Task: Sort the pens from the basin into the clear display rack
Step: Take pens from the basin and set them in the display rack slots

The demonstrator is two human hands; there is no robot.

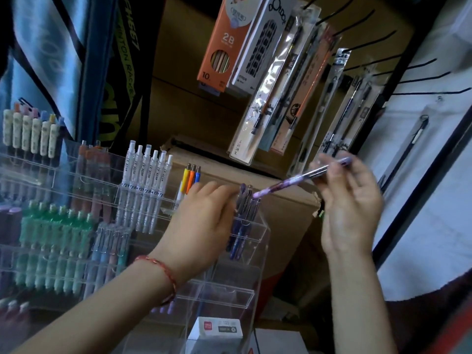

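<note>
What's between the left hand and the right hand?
Head view: dark blue pens standing in the clear rack, and over them the purple pen that the right hand pinches, its tip reaching toward the left hand.

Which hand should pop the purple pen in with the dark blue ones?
Right, most likely. The right hand pinches the purple pen, and its tip points at the dark blue pens in the clear rack. The left hand holds no pen; it sits at the rack beside them.
</note>
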